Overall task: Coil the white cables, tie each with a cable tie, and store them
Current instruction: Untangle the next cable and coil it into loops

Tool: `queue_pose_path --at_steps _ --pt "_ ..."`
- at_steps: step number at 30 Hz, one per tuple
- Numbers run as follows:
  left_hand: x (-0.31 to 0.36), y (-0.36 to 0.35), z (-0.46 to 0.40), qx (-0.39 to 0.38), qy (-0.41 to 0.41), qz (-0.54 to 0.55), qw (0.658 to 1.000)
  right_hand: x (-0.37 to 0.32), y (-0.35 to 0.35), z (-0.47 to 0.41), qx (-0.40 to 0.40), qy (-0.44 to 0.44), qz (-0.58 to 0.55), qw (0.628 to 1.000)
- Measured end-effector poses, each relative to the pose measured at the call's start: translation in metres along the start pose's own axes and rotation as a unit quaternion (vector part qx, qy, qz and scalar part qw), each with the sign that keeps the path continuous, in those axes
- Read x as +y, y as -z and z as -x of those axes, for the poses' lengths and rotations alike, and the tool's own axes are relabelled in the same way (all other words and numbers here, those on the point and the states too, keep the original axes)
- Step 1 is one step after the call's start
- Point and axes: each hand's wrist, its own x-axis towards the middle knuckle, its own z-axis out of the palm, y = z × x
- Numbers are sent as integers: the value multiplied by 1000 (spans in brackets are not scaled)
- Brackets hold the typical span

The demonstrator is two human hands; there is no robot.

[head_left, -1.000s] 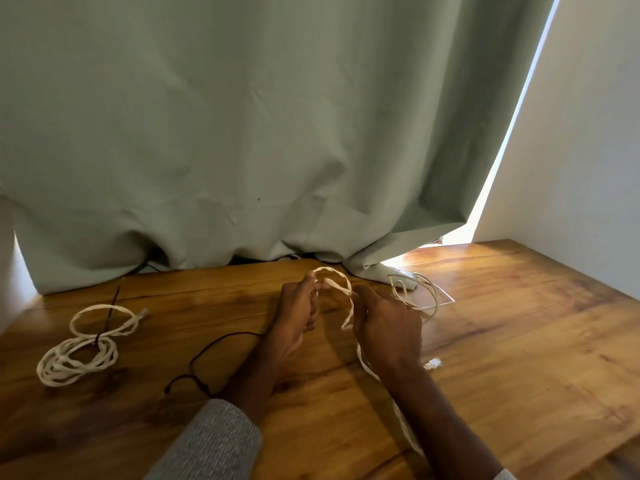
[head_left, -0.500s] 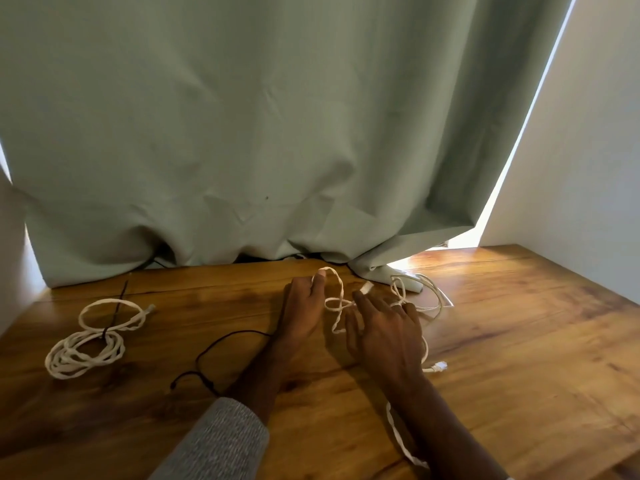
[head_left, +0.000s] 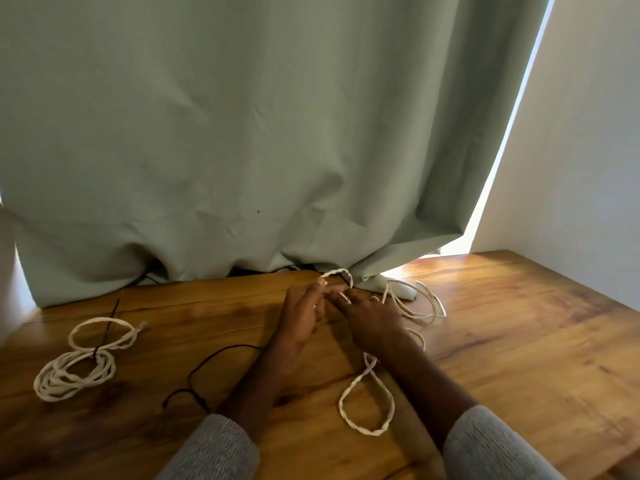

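Nearest the camera, two grey sleeves (head_left: 221,448) enter from 6 o'clock over the wooden table (head_left: 519,341). Just beyond them, at about 5 o'clock of the table's middle, a loose loop of the white cable (head_left: 367,400) lies flat on the wood, crossing itself near the right wrist. A thin black cord (head_left: 204,368) curls on the table at 7 o'clock, beside the left forearm.

Further out, near the centre, the two hands meet. The left hand (head_left: 301,320) has its fingers curled, thumb and forefinger pinching a small arch of the cable that rises toward 12 o'clock. The right hand (head_left: 374,323) lies palm down just beside it; its fingers reach to the same strand and seem to pinch it, though the fingertips are too small and shaded to be sure. More cable loops spread on the table at 2 o'clock of the right hand.

Well apart at 9 o'clock sits a coiled white cable (head_left: 76,368), bound by a dark cable tie (head_left: 104,337) whose tail points away.

At the far edge hangs a green curtain (head_left: 259,133), its hem resting on the table, with a white wall (head_left: 581,150) at 2 o'clock.
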Motion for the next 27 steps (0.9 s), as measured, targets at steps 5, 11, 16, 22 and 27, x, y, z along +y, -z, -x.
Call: queue_pose_path --at_steps 5,11,16,22,27 --pt "-5 15 -9 9 30 132 991 1 -11 24 128 36 -7 991" --pt "-8 27 -2 -31 79 210 974 13 -11 50 228 -76 -178 954" --pt "-5 34 8 -79 118 258 956 9 11 79 120 28 -372 920" --pt "4 38 19 -167 168 277 931 8 24 58 308 34 -382 870" --pt "14 43 24 -225 173 350 893 0 33 21 231 108 -462 850"
